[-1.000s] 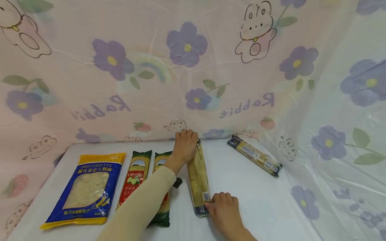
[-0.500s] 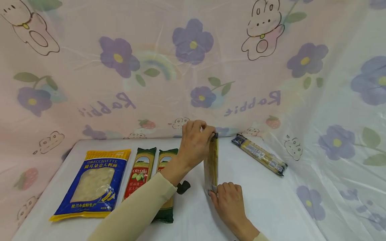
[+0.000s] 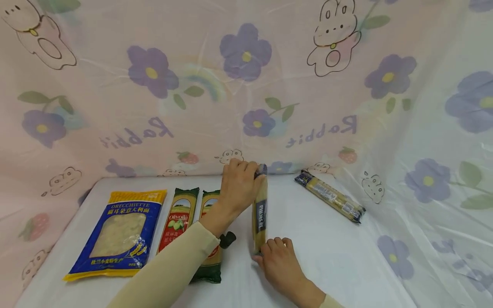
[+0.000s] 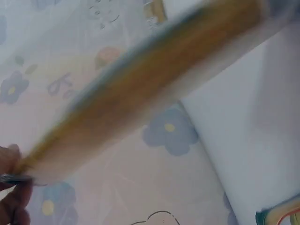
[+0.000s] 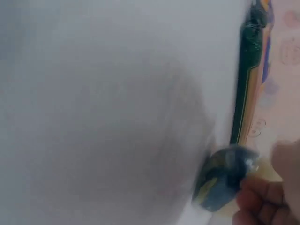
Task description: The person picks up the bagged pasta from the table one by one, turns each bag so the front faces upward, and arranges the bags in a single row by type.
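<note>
A long clear packet of spaghetti with a dark "la Sicilia" label stands tilted on its long edge over the white table. My left hand grips its far end. My right hand pinches the near end with thumb and fingers. In the left wrist view the spaghetti packet is blurred and runs diagonally from the fingertips of the left hand. The right wrist view shows the dark end of the packet in the fingers of the right hand.
Left of the hands lie a blue and yellow orecchiette bag and two Olivoilà pasta packets, one partly behind the left arm. Another spaghetti packet lies slanted at the back right. A patterned curtain borders the white table.
The spaghetti packet lay flat with its barcode side up, then was raised on edge by both hands. Now its label side shows, and the far end has shifted back left.
</note>
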`<state>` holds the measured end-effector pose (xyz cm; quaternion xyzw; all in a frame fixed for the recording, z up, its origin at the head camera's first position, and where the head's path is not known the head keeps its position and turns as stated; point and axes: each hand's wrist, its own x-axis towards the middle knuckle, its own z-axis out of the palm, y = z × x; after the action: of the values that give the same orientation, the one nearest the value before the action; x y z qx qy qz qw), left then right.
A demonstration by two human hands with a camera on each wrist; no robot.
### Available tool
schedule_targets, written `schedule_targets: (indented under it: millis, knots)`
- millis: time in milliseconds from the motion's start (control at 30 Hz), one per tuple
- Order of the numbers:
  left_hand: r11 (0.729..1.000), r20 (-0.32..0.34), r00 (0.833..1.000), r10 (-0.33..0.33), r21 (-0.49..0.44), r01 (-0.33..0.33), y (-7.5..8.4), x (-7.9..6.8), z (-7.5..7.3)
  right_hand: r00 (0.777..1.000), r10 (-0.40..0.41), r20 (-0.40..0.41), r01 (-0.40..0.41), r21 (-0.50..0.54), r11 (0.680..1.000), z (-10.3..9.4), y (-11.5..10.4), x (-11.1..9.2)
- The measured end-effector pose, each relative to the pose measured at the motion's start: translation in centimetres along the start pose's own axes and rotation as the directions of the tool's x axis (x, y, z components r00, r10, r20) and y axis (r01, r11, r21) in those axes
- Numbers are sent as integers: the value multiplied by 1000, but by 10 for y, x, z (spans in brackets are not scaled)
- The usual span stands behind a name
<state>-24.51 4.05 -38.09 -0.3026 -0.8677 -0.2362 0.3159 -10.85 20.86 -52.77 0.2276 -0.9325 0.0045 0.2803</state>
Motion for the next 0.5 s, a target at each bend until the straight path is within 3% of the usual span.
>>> schedule_targets:
  millis: [100, 233, 367, 500]
  knots:
    - [986, 76, 994, -81, -139, 91, -7, 2, -3, 993, 103, 58, -105, 38, 994, -2, 5, 2]
    - [935, 186, 966, -182, -270, 229, -20, 1, -7, 941, 278, 195, -296, 71, 953, 1, 12, 8]
    - [929, 226, 949, -219, -250, 274, -31, -2, -8, 900, 314, 302, -370, 148, 917, 6, 11, 13]
    - [938, 205, 949, -241, -204, 282, -36, -7, -6, 893, 303, 332, -383, 211, 899, 9, 7, 17]
